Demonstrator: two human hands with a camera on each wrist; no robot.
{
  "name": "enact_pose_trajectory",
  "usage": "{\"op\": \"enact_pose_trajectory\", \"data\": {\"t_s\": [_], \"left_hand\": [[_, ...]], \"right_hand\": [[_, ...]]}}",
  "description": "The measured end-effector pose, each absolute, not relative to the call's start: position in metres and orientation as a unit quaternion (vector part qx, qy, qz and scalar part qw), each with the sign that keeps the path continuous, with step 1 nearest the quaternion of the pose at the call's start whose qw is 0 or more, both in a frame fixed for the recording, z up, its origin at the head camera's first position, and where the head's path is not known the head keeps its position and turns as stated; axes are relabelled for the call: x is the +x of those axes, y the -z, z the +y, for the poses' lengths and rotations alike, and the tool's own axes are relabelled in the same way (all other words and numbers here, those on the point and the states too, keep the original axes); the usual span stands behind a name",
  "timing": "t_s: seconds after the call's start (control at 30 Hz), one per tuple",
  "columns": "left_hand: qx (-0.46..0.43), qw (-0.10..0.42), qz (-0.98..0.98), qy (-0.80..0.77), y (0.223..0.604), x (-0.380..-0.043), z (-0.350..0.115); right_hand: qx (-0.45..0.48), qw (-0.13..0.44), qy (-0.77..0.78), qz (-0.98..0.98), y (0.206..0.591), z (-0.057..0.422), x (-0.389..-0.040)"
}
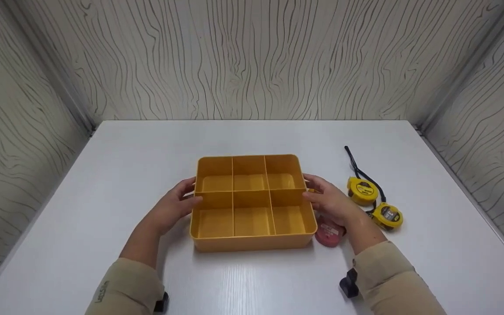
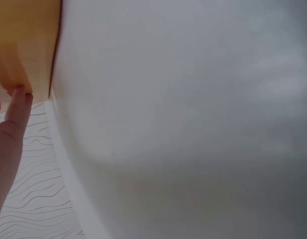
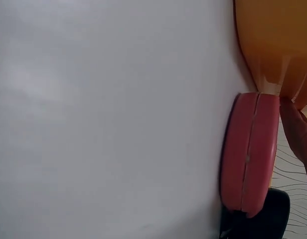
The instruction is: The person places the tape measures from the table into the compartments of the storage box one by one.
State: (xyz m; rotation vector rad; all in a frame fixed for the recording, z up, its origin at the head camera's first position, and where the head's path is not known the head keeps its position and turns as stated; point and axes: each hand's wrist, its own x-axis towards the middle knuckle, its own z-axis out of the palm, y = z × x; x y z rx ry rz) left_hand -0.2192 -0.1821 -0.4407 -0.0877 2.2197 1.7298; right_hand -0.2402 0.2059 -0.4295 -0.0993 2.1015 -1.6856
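A yellow-orange storage box (image 1: 252, 244) with several compartments sits at the middle of the white table, with nothing inside them. On its left side my left hand (image 1: 171, 208) holds the wall, thumb tip at the rim and fingers along the outside. My right hand (image 1: 330, 202) holds the opposite wall the same way. The left wrist view shows fingertips touching the box's side (image 2: 29, 55). Beside the box's right wall, below my right hand, lies a red rounded case (image 1: 328, 234), seen edge-on as a red case (image 3: 250, 154) in the right wrist view.
Right of my right forearm lie two yellow tape measures, one farther back (image 1: 362, 191) and one nearer (image 1: 388, 216), with black wrist straps (image 1: 372, 181). Wood-patterned panels (image 1: 234, 61) stand behind and at both sides of the table (image 1: 125, 175).
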Motion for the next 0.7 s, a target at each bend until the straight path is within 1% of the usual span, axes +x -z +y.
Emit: {"op": "enact_pose_trajectory", "data": {"t_s": [0.3, 0.7], "left_hand": [[-0.017, 0.174, 0.776, -0.605, 0.441, -0.215, -0.180], [-0.009, 0.182, 0.776, -0.604, 0.444, -0.211, -0.179]], "right_hand": [[-0.036, 0.232, 0.590, 0.772, 0.426, 0.214, -0.229], [-0.020, 0.236, 0.571, 0.786, 0.423, 0.220, -0.224]]}}
